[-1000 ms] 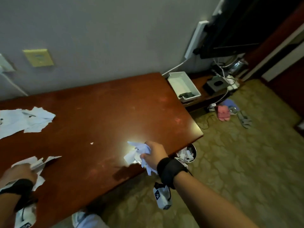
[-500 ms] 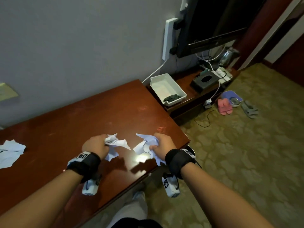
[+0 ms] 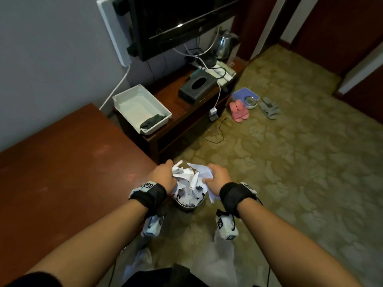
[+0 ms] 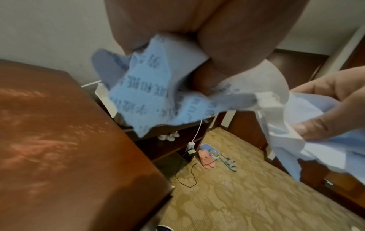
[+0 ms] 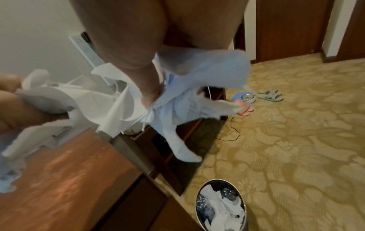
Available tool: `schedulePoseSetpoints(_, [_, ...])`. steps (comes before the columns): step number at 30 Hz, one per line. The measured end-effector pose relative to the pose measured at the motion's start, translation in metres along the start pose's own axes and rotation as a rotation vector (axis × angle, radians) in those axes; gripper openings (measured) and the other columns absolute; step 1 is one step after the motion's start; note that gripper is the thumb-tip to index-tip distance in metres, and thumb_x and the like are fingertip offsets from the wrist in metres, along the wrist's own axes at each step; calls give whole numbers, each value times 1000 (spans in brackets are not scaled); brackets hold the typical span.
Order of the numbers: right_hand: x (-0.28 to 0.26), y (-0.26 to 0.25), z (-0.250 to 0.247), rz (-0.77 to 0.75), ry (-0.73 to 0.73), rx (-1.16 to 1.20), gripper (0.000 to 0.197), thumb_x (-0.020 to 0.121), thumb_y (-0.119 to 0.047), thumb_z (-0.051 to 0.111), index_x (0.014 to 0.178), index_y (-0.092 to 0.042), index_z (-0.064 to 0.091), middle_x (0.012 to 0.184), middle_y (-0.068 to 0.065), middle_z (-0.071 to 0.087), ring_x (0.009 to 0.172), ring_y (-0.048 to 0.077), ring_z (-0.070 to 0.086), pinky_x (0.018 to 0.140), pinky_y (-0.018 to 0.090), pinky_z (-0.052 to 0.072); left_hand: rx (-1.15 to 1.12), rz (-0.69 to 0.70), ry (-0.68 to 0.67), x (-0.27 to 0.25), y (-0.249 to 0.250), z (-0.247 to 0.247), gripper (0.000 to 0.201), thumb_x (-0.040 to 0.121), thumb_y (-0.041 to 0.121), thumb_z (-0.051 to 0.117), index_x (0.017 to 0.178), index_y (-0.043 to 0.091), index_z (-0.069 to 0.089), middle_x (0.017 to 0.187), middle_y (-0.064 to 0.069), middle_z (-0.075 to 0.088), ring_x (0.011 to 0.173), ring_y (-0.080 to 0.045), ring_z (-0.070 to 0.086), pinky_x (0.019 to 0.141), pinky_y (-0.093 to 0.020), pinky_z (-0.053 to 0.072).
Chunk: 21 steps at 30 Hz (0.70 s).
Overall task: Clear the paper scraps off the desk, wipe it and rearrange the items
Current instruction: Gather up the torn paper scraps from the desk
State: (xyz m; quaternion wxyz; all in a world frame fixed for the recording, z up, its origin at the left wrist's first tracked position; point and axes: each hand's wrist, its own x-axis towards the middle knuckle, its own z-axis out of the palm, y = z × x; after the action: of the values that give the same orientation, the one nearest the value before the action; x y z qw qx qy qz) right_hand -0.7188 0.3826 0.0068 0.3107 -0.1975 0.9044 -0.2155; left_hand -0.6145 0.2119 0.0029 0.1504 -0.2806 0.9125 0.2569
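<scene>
Carpeted floor [image 3: 290,183] beside the desk [image 3: 72,172] carried a metal bin [image 3: 186,207]; above the bin, left hand [image 3: 163,178] and right hand [image 3: 217,178] each grasped crumpled paper scraps [image 3: 186,177].

The left grip [image 3: 163,177] and right grip [image 3: 217,179] bury their fingertips in the paper scraps [image 3: 189,178], which mostly hide the bin [image 3: 186,207] below. Print on the left grip's scrap is blurred, unreadable. The desk [image 3: 62,172] is cut off to its left.
</scene>
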Motion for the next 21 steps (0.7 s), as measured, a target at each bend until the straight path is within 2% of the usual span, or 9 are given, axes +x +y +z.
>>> schedulePoseSetpoints(5, [70,54,-32,-40,-95,-41,54,93,-20,63,142,-8,44,144,13,47,130,30,46,103,33,41,-65,-151,3,44,59,43,25,82,12,55,102,17,41,102,-12,64,93,-33,62,71,-35,47])
schedulePoseSetpoints(10, [111,92,-56,-42,-224,-59,51,93,-12,55,142,-4,41,144,15,45,128,34,47,103,40,44,-232,-333,-55,65,105,81,38,84,13,55,121,12,45,111,-17,64,102,-37,62,81,-38,50])
schedulePoseSetpoints(12, [121,105,-57,-29,-266,-65,50,90,-13,55,139,-6,45,138,15,50,124,34,51,99,41,47,-327,-385,-63,69,118,96,38,88,15,54,125,10,44,117,-19,64,108,-38,61,85,-38,48])
schedulePoseSetpoints(15, [137,119,-47,-9,-327,-84,48,89,-17,57,136,-8,49,133,13,55,120,33,53,98,41,48,-445,-462,-95,77,125,124,39,90,17,53,127,9,44,120,-22,62,112,-38,59,88,-38,48])
schedulePoseSetpoints(17, [149,128,-34,7,-358,-84,47,89,-19,55,135,-9,49,133,13,56,118,32,54,97,39,48,-489,-506,-109,88,120,145,49,88,16,52,135,11,40,123,-20,62,114,-37,58,92,-38,48])
schedulePoseSetpoints(19, [160,137,-18,52,-378,-81,38,91,-18,52,128,-10,53,126,10,59,109,30,57,88,34,49,-521,-556,-146,100,110,165,58,88,15,52,143,13,33,125,-19,61,115,-36,58,92,-36,47])
schedulePoseSetpoints(21, [172,147,0,108,-374,-45,29,91,-17,53,120,-14,55,119,8,62,95,25,60,78,33,50,-564,-623,-167,111,97,185,57,88,15,51,141,12,31,122,-20,61,111,-37,59,89,-37,48])
